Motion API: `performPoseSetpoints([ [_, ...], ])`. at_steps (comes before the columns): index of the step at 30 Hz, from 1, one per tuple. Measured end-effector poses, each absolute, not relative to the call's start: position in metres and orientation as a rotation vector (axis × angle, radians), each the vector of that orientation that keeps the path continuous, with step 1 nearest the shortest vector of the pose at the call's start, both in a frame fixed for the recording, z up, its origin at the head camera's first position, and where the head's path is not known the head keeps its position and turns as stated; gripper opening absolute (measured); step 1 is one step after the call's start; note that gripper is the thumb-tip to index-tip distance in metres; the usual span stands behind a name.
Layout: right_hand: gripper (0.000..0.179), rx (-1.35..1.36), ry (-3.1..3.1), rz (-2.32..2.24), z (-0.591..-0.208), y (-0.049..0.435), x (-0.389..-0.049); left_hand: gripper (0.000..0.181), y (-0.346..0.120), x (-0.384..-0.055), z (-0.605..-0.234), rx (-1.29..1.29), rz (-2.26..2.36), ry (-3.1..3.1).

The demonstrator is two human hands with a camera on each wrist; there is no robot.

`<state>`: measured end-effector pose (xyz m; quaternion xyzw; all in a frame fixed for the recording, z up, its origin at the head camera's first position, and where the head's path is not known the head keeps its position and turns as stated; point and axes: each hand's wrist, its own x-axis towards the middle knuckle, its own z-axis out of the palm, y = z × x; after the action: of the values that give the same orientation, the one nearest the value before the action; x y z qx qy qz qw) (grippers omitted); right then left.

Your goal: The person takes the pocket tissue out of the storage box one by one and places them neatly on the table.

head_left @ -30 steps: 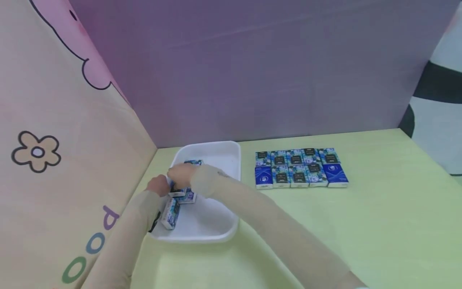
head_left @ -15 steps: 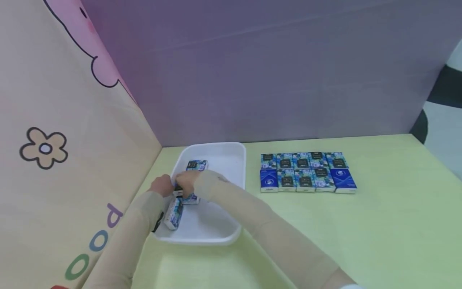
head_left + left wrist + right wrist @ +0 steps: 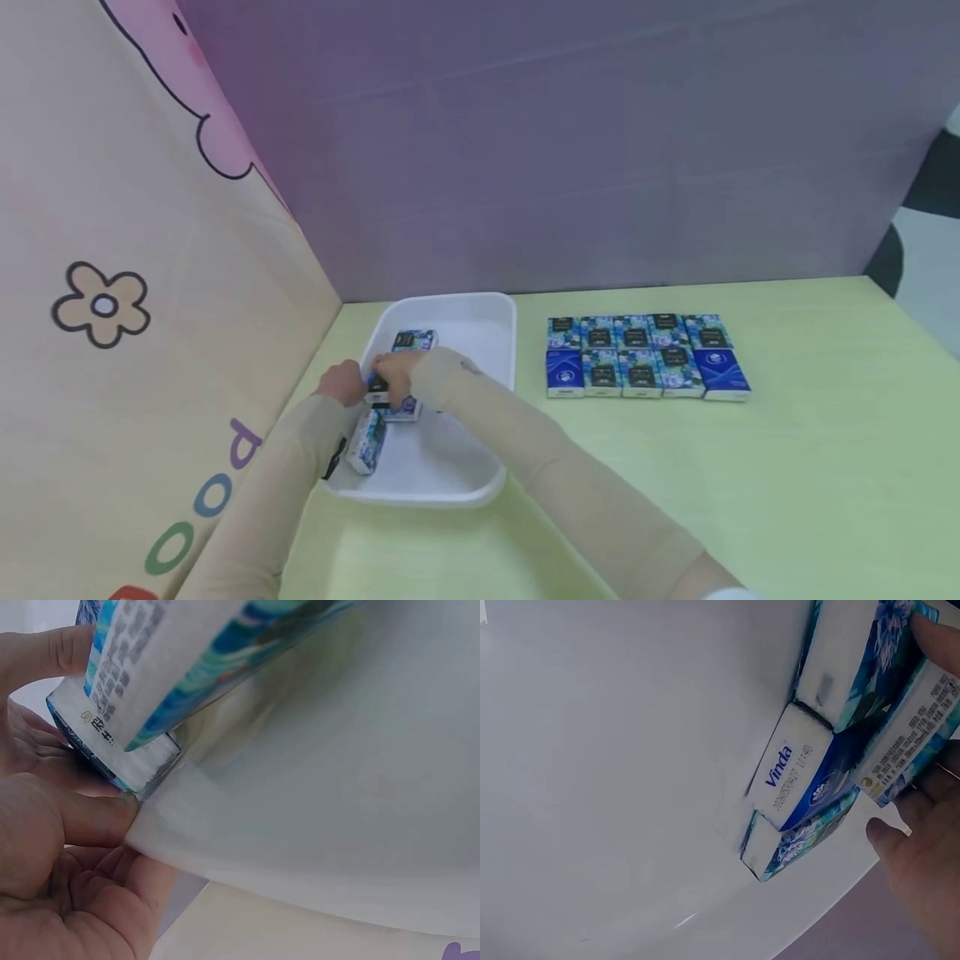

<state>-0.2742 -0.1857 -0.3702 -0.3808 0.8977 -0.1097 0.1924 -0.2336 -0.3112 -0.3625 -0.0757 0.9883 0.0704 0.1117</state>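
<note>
A white plastic tub point(image 3: 450, 454) stands at the left of the table, with several flower-printed tissue packs inside it. My left hand point(image 3: 342, 383) is at its left rim, the thumb point(image 3: 105, 817) pressing that rim from the inside. My right hand point(image 3: 399, 371) reaches into the tub and grips one tissue pack point(image 3: 909, 735) between thumb and fingers, tilted over the others. Under it, along the tub's left side, lie a blue and white Vinda pack point(image 3: 787, 769) and flower-printed packs, one of them a leaning pack point(image 3: 367, 443) nearer the front.
Right of the tub, two tidy rows of tissue packs point(image 3: 641, 371) lie side by side on the pale green table point(image 3: 787, 467), with blue packs at both ends of the front row. A printed cream wall panel point(image 3: 172, 350) borders the left; a purple-grey panel point(image 3: 570, 150) rises behind.
The head view has turned slightly, so everything sits further right. My right hand's fingers now reach lower around the pack inside the tub. My left hand stays at the rim.
</note>
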Motion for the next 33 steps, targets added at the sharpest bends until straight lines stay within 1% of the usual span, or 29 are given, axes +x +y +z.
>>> performPoseSetpoints([
  [4, 0.043, -1.047, 2.523, -0.353, -0.3708, -0.1833, -0.2752, 0.023, -0.3099, -0.2342, -0.3625, -0.189, 0.184, 2.918],
  [7, 0.038, -1.055, 2.523, -0.379, -0.3696, -0.181, -0.2744, 0.022, -0.3087, -0.234, -0.3621, -0.169, 0.177, 2.927],
  [11, 0.039, -1.077, 2.53, -0.36, -0.3685, -0.1796, -0.274, 0.022, -0.3074, -0.2336, -0.362, -0.152, 0.17, 2.932],
  [14, 0.045, -1.073, 2.535, -0.333, -0.3687, -0.1799, -0.2739, 0.022, -0.3067, -0.2335, -0.3619, -0.16, 0.166, 2.932],
  [18, 0.052, -1.134, 2.552, -0.275, -0.3699, -0.1811, -0.2735, 0.021, -0.3069, -0.2337, -0.3621, -0.161, 0.166, 2.945],
  [23, 0.048, -1.238, 2.585, -0.193, -0.3717, -0.1836, -0.2724, 0.022, -0.3087, -0.2338, -0.3632, -0.164, 0.168, 2.966],
  [33, 0.046, -1.298, 2.602, -0.113, -0.3732, -0.1876, -0.2721, 0.025, -0.3073, -0.232, -0.3612, -0.228, 0.194, 2.947],
])
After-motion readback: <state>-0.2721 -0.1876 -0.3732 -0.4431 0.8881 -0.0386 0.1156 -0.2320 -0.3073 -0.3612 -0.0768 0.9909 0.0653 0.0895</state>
